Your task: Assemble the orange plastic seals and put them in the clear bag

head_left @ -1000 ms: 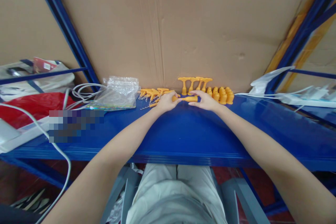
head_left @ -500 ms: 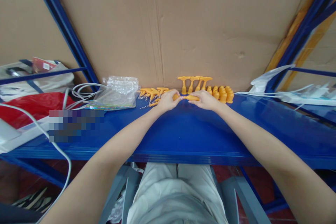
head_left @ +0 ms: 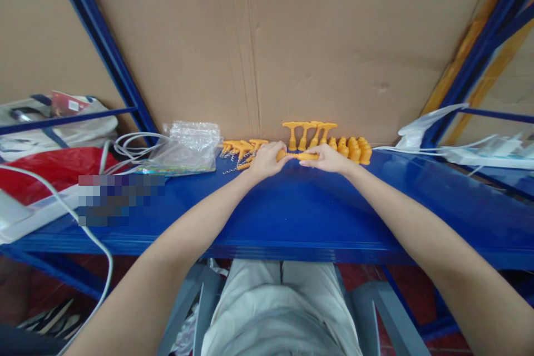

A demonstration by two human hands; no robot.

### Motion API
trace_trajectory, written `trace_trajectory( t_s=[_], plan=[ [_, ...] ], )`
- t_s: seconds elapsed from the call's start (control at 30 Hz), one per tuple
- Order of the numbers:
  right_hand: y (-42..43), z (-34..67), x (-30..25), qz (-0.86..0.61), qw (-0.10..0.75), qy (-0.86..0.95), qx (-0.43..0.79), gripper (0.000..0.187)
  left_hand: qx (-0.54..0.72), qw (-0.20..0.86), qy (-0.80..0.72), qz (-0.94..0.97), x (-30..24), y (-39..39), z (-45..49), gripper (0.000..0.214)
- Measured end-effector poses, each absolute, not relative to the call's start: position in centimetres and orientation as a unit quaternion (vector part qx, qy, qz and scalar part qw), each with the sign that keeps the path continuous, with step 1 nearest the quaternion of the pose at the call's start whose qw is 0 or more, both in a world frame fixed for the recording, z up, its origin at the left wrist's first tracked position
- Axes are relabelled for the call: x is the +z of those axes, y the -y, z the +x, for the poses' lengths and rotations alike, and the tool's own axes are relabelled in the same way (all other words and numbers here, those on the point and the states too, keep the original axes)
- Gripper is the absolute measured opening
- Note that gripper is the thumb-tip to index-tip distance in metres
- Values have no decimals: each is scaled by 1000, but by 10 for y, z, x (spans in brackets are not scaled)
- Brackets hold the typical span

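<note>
Ahead of me over the blue tabletop, my left hand [head_left: 269, 160] is closed around a yellow corkscrew handle [head_left: 281, 154], most of it hidden by the fingers. My right hand [head_left: 327, 158] grips a yellow plastic sleeve [head_left: 307, 156] lying lengthwise toward the left. The two yellow pieces face each other end to end; whether they touch, I cannot tell. Loose yellow T-handled corkscrews [head_left: 242, 148] with bare metal spirals lie beside my left hand. Behind my right hand stand several upright T-handled corkscrews [head_left: 306, 133] with sleeves on, and a group of yellow sleeves [head_left: 354, 150].
Clear plastic bags [head_left: 187, 144] and white cables [head_left: 133, 144] lie on the left, near a red bag [head_left: 54, 169]. At the right are a power strip [head_left: 492, 154] and white plastic [head_left: 417, 128]. A cardboard sheet [head_left: 317, 39] closes off the back of the blue table [head_left: 292, 217].
The gap between the two yellow pieces looks narrower, with yellow now showing between my hands. Both hands have shifted only slightly; everything else stays in place.
</note>
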State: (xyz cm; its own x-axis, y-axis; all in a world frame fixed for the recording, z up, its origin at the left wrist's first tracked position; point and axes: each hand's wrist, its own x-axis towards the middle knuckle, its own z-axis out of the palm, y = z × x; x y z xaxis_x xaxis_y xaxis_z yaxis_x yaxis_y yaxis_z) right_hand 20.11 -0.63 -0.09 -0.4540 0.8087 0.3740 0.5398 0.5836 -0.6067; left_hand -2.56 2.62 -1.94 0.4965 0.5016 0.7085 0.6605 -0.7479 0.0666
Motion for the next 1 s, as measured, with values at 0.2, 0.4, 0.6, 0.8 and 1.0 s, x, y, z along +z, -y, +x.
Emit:
trace_trajectory(
  t_s=[0.2, 0.4, 0.6, 0.8, 1.0],
  plan=[
    [6, 201, 0, -407, 319, 822, 236, 43, -362, 123, 335, -861, -19, -26, -26, 29],
    [4, 202, -6, -424, 314, 830, 180, 36, -333, 140, 343, -867, -17, -26, -28, 30],
    [-5, 198, -18, -435, 310, 845, 22, 26, -285, 180, 345, -876, -17, -20, -26, 31],
    [-3, 192, -16, -400, 265, 875, -70, 19, -255, 194, 330, -888, -18, -14, -21, 29],
    [-8, 202, -14, -490, 268, 824, -97, 23, -305, 181, 343, -870, -16, -21, -30, 39]
  ],
)
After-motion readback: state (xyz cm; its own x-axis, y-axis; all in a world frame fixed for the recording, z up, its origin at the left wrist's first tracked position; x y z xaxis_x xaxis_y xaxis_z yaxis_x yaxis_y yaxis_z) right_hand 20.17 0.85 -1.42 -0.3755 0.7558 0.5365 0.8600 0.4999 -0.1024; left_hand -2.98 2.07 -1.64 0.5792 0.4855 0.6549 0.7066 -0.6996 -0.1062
